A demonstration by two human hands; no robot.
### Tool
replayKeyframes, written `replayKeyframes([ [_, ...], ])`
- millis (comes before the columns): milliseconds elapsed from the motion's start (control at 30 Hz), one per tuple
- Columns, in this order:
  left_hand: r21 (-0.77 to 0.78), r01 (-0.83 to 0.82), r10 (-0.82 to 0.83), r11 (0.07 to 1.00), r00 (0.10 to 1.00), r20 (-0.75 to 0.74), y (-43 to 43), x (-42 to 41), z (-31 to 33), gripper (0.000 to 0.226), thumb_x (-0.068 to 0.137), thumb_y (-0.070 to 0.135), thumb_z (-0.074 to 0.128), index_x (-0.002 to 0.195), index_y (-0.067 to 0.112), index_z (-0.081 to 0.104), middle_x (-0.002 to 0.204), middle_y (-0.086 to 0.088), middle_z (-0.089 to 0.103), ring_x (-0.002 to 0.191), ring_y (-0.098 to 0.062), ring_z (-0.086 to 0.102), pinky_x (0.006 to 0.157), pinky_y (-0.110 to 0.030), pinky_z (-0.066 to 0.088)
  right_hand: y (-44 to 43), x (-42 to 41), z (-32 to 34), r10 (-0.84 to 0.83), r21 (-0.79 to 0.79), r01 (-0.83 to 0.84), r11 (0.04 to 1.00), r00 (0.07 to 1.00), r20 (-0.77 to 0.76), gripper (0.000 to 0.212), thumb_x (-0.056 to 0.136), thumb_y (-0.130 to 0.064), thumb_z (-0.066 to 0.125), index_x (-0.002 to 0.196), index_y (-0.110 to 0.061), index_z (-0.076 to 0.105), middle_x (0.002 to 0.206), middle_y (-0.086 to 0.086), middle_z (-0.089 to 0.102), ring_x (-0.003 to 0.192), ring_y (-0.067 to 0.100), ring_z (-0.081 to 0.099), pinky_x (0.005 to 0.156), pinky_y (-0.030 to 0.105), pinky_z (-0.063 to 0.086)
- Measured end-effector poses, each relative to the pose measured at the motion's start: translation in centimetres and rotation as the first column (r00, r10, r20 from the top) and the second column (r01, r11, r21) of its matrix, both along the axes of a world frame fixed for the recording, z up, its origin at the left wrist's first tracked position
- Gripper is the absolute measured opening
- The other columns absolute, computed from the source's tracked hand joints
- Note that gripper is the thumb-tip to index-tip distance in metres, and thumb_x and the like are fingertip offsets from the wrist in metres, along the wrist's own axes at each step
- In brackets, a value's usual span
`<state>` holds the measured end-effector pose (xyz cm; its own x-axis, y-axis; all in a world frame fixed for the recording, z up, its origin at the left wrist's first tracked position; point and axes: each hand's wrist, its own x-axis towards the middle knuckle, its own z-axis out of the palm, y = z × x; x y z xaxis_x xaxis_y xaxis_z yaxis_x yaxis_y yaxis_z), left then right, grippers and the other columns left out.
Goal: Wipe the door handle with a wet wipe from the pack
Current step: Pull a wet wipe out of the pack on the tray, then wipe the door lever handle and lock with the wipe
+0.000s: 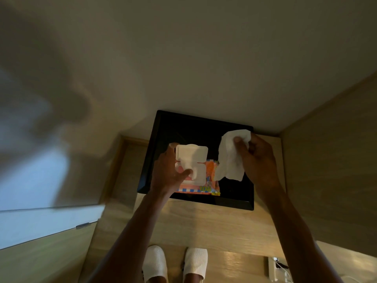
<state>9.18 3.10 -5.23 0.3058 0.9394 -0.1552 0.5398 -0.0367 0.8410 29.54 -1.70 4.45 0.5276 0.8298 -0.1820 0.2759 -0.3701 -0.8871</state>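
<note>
An orange pack of wet wipes [212,176] with a white flip lid [191,153] standing open lies on a black tray [195,123]. My left hand [169,174] grips the pack at its left side, thumb on the lid's base. My right hand [259,160] hangs over the tray's right part and pinches a white wet wipe [230,158], which droops down beside the pack. No door handle is in view.
The tray rests on a light wooden surface [204,221] set into a corner, with a wooden panel [336,160] on the right. My feet in white slippers [175,262] show below. A socket with a white cable [277,268] sits at lower right.
</note>
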Motion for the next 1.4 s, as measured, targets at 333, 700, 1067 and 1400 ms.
replayKeyframes([
  [333, 0.172, 0.086, -0.051, 0.981, 0.979, -0.196, -1.2, -0.7, -0.4, 0.047, 0.077, 0.028, 0.074, 0.119, 0.028, 0.051, 0.118, 0.004, 0.055, 0.111, -0.012, 0.053, 0.083, -0.030, 0.054, -0.5, 0.2, -0.9, 0.021, -0.010, -0.021, 1.000, 1.000, 0.000, 0.032, 0.093, -0.033, 0.054, 0.121, -0.020, 0.058, 0.107, -0.002, 0.063, 0.087, -0.003, 0.059, 0.056, 0.005, 0.047],
  [700, -0.059, -0.038, 0.032, 0.998, 0.995, -0.095, -8.0, -5.9, 15.6, 0.050, 0.079, 0.023, 0.069, 0.126, 0.010, 0.055, 0.119, -0.011, 0.063, 0.108, -0.020, 0.059, 0.092, -0.028, 0.047, -2.5, -3.9, 11.6, 0.322, -0.030, -0.327, 0.944, 0.940, -0.113, 0.018, 0.094, -0.014, 0.055, 0.110, -0.013, 0.064, 0.096, -0.002, 0.067, 0.079, -0.001, 0.062, 0.066, 0.012, 0.049],
  [1067, -0.088, -0.324, 0.333, 0.942, 0.933, 0.139, -16.7, -15.6, 38.5, 0.056, 0.087, 0.016, 0.064, 0.138, 0.026, 0.043, 0.135, -0.002, 0.053, 0.120, -0.016, 0.053, 0.091, -0.026, 0.045, -6.3, -14.6, 31.7, 0.848, 0.008, -0.862, 0.506, 0.497, -0.184, 0.020, 0.090, -0.008, 0.061, 0.109, -0.004, 0.066, 0.097, 0.010, 0.074, 0.091, 0.020, 0.070, 0.078, 0.033, 0.055],
  [1400, -0.047, -0.463, 0.464, 0.885, 0.870, 0.168, -30.2, -25.5, 43.7, 0.022, 0.085, 0.033, 0.067, 0.101, 0.018, 0.068, 0.109, 0.007, 0.069, 0.108, -0.005, 0.060, 0.103, -0.037, 0.045, -15.7, -26.4, 38.6, 0.974, 0.059, -0.974, 0.221, 0.217, -0.060, 0.020, 0.085, -0.016, 0.068, 0.105, -0.014, 0.070, 0.096, 0.001, 0.075, 0.088, 0.016, 0.071, 0.076, 0.026, 0.057],
])
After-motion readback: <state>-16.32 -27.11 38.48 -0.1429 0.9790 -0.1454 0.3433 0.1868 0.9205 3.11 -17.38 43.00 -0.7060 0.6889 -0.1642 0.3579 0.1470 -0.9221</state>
